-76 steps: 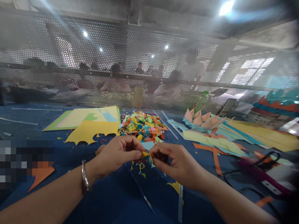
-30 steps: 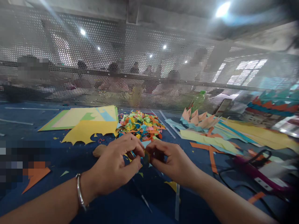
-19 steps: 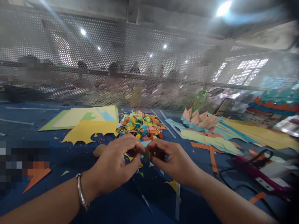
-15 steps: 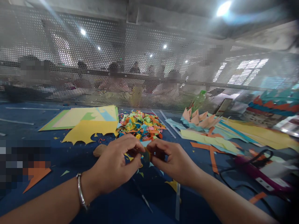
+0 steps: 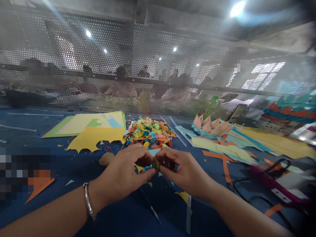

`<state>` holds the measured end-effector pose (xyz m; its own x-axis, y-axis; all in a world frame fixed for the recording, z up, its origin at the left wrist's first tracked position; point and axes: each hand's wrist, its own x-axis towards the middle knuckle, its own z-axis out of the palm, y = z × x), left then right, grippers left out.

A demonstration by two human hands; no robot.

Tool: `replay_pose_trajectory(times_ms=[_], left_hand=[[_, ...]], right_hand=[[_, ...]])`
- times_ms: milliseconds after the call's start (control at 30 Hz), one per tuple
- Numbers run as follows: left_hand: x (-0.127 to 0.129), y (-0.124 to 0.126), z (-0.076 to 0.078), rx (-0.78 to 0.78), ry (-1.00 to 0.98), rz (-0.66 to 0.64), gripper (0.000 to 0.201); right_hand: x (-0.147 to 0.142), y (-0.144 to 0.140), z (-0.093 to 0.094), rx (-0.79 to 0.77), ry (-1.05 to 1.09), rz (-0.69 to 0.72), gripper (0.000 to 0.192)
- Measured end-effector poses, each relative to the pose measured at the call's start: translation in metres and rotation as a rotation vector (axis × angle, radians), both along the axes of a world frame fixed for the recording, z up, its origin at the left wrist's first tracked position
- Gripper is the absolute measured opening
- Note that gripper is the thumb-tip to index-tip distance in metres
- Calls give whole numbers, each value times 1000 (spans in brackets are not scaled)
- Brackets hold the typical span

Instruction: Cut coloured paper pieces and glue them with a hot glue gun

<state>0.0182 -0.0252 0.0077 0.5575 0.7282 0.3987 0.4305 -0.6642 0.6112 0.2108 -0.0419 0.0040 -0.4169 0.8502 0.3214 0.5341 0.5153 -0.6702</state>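
Head view: the two hands meet over the blue table, near the middle. Between them is a small paper piece. It is tiny and partly hidden by the fingers, so which way it points and which way it runs cannot be told. The left hand is curled in, and its thumb and fingers pinch the left side of the piece. The right hand is curled too, and its fingertips pinch the right side. Both hands are closed tight on it, and their fingertips almost touch. A silver bangle sits on the left wrist. Just behind the hands, farther away, lies a scrap pile of many colors. To the far left of the pile lie yellow sheets. To the right lie long paper strips and pointy folded shapes. A black cord lies near the right edge. Little paper bits are spread on the table under the hands.
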Motion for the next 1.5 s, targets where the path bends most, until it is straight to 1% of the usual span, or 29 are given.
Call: replay_pose_trajectory(times_ms=[133, 267, 400, 500, 633, 800, 933, 1000, 1100, 1333, 1500], left_hand=[[-1, 1, -1, -8, -30, -16, 4], [0, 4, -5, 25, -66, -15, 11], [2, 7, -7, 35, -90, -12, 13], [3, 9, -7, -31, -90, -10, 11], [1, 12, -9, -144, -121, -49, 12], [-2, 13, -9, -216, -170, -101, 9], [-2, 13, -7, -273, -173, -128, 7], [-2, 13, -6, -275, -154, -117, 8], [-2, 12, -5, -249, -126, -71, 10], [-2, 11, -6, -182, -69, -31, 14], [-2, 12, -9, -203, -63, -19, 14]], right_hand=[[1, 0, -1, 17, -1, -2, 11], [2, 1, -3, 52, -20, -18, 11], [2, 2, -4, 130, -71, -33, 7], [2, 2, -4, 149, -107, -30, 5], [2, 1, -3, 141, -128, -21, 4], [3, -1, -1, 161, -128, -6, 5], [3, -2, -2, 205, -111, 37, 8], [3, -2, -1, 223, -115, 49, 10], [3, -2, -1, 235, -127, 32, 12], [3, -2, -2, 211, -163, 35, 14], [2, -1, -3, 216, -133, 54, 15]])
